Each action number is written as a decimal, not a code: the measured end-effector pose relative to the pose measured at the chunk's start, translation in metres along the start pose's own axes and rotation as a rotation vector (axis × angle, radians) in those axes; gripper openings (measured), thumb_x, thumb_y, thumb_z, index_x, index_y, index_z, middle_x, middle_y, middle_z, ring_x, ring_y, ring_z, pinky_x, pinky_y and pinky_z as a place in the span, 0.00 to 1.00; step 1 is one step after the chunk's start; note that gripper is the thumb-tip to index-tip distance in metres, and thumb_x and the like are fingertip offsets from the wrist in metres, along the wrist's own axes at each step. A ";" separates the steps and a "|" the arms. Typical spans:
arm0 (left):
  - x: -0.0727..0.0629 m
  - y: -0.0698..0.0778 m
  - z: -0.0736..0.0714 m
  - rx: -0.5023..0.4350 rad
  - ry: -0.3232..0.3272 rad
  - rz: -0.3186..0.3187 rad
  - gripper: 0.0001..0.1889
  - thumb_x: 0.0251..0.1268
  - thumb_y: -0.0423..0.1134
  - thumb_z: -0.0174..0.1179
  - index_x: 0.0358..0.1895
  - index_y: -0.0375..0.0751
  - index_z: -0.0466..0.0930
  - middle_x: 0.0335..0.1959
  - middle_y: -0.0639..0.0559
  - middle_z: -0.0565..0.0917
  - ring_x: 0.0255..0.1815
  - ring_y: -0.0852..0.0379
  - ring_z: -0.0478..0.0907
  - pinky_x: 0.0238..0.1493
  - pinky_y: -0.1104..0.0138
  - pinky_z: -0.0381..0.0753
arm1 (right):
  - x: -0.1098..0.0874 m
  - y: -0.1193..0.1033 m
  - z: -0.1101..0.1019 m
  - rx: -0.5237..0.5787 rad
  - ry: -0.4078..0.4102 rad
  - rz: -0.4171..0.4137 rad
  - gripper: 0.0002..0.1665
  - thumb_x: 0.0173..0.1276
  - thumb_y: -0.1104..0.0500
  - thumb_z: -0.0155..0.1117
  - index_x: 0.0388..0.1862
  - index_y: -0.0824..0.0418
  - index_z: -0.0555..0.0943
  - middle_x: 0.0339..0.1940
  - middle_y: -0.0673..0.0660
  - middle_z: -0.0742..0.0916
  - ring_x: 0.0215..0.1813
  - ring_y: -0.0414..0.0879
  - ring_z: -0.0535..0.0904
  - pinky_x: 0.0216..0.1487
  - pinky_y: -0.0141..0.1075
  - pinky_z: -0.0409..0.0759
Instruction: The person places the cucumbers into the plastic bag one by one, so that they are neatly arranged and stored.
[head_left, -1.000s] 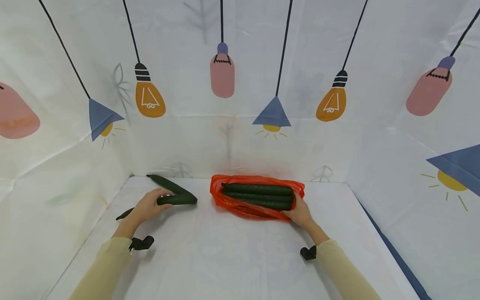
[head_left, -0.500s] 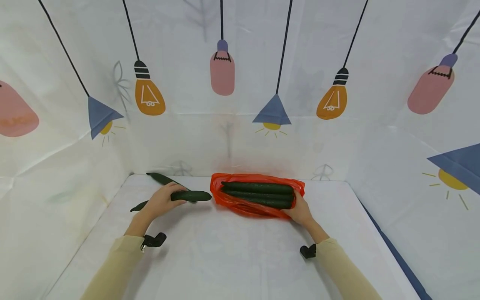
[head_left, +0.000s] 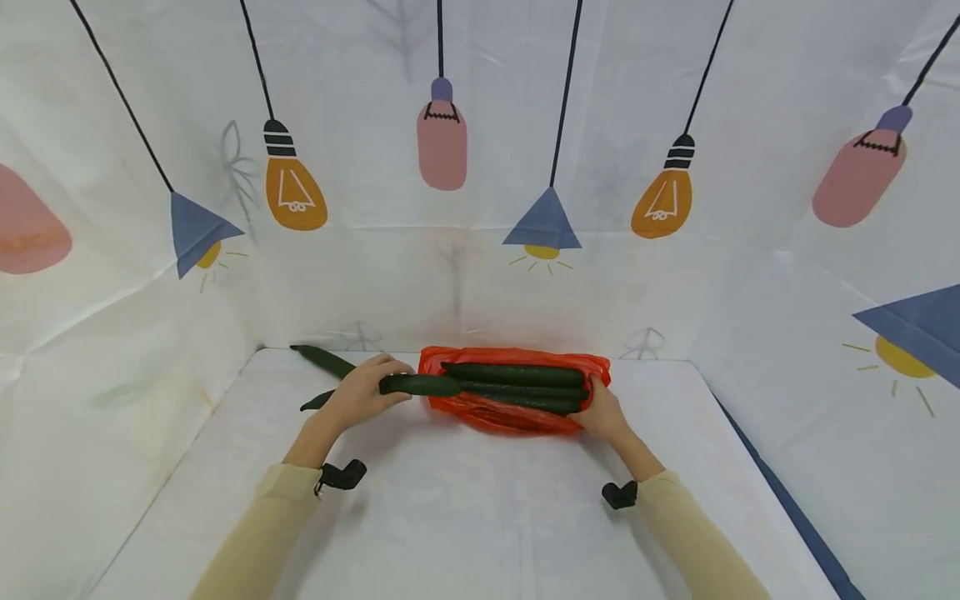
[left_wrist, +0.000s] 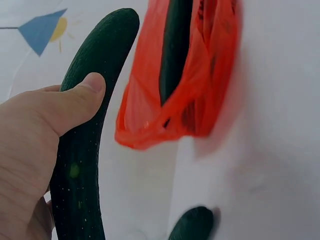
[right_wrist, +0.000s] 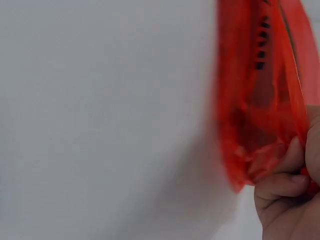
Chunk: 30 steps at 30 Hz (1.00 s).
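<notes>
My left hand point(head_left: 365, 393) grips a dark green cucumber point(head_left: 422, 384) around its middle, thumb on top in the left wrist view. The cucumber's front end reaches over the left end of a red plastic bag point(head_left: 487, 419); its thin tail shows behind the wrist. Several cucumbers point(head_left: 517, 377) lie lengthwise side by side in the bag's opening. At the bag's right end, my right hand point(head_left: 602, 414) holds the rim, its fingers curled on the red plastic point(right_wrist: 250, 125) in the right wrist view. Another cucumber point(head_left: 322, 360) lies on the table behind my left hand, partly hidden by it.
A white-covered table point(head_left: 480, 517) carries everything. White sheeting point(head_left: 360, 275) printed with lamps rises close behind the bag and on both sides. A black wrist camera point(head_left: 343, 475) sits on the left wrist, another point(head_left: 619, 495) on the right.
My left hand has carried the cucumber rightward from beside the lying cucumber to over the bag's left end. My right hand has stayed at the bag's right rim.
</notes>
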<state>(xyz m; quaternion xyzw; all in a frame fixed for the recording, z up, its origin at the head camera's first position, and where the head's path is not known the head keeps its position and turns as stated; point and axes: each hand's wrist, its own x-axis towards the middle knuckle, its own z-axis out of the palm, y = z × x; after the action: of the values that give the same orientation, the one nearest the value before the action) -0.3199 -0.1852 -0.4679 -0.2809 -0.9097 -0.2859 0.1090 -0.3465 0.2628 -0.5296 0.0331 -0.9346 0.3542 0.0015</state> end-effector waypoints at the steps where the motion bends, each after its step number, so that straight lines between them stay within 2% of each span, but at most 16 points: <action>1: 0.004 0.003 0.002 -0.003 0.001 0.013 0.19 0.56 0.42 0.73 0.51 0.51 0.82 0.43 0.57 0.77 0.40 0.56 0.74 0.43 0.57 0.77 | 0.000 -0.003 -0.004 0.003 -0.007 0.007 0.55 0.53 0.62 0.75 0.71 0.76 0.52 0.63 0.76 0.71 0.62 0.68 0.68 0.62 0.58 0.68; 4: 0.017 0.012 0.008 -0.014 0.009 0.066 0.19 0.56 0.41 0.73 0.51 0.51 0.82 0.43 0.57 0.77 0.40 0.58 0.73 0.43 0.59 0.77 | -0.001 -0.010 -0.014 0.019 -0.027 0.027 0.56 0.53 0.61 0.76 0.72 0.75 0.53 0.64 0.76 0.71 0.63 0.67 0.68 0.61 0.58 0.68; 7: 0.032 0.022 0.014 -0.034 0.005 0.104 0.18 0.57 0.41 0.72 0.51 0.51 0.82 0.44 0.58 0.77 0.42 0.59 0.74 0.44 0.60 0.76 | 0.000 -0.012 -0.016 0.012 -0.062 0.007 0.58 0.53 0.59 0.78 0.72 0.74 0.52 0.64 0.74 0.71 0.63 0.66 0.68 0.61 0.58 0.68; 11: 0.051 0.036 0.021 -0.059 -0.019 0.130 0.18 0.57 0.41 0.71 0.51 0.50 0.81 0.45 0.58 0.77 0.44 0.59 0.74 0.47 0.61 0.76 | -0.002 -0.007 -0.008 -0.013 -0.050 -0.043 0.58 0.51 0.57 0.80 0.71 0.74 0.55 0.62 0.73 0.74 0.62 0.66 0.70 0.62 0.57 0.68; 16: 0.072 0.051 0.031 -0.033 -0.052 0.157 0.18 0.58 0.45 0.71 0.51 0.50 0.81 0.45 0.58 0.78 0.44 0.58 0.75 0.48 0.62 0.76 | -0.010 -0.002 0.001 0.011 -0.033 -0.029 0.60 0.51 0.57 0.80 0.73 0.73 0.53 0.64 0.74 0.72 0.63 0.67 0.68 0.63 0.58 0.66; 22: 0.089 0.064 0.042 -0.027 -0.086 0.169 0.18 0.59 0.46 0.70 0.52 0.51 0.81 0.51 0.56 0.79 0.51 0.55 0.76 0.53 0.59 0.75 | -0.014 -0.001 0.004 0.036 -0.042 0.007 0.60 0.53 0.58 0.79 0.75 0.71 0.51 0.67 0.73 0.69 0.65 0.67 0.66 0.63 0.58 0.66; 26: 0.099 0.072 0.048 -0.046 -0.104 0.178 0.17 0.59 0.45 0.70 0.52 0.51 0.82 0.49 0.57 0.78 0.50 0.57 0.75 0.54 0.61 0.75 | -0.013 -0.002 0.003 0.027 -0.036 0.016 0.59 0.54 0.57 0.78 0.74 0.72 0.52 0.67 0.73 0.69 0.65 0.67 0.66 0.63 0.58 0.66; 30: 0.109 0.081 0.056 -0.025 -0.127 0.183 0.17 0.59 0.46 0.70 0.52 0.53 0.82 0.47 0.58 0.78 0.47 0.59 0.74 0.51 0.63 0.75 | -0.013 -0.001 0.001 0.011 -0.029 0.032 0.59 0.54 0.54 0.78 0.74 0.72 0.53 0.67 0.74 0.69 0.65 0.67 0.66 0.63 0.58 0.66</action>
<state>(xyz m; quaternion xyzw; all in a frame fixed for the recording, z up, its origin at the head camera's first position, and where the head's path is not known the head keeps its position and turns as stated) -0.3648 -0.0492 -0.4369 -0.3817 -0.8817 -0.2676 0.0731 -0.3334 0.2622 -0.5296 0.0234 -0.9329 0.3589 -0.0180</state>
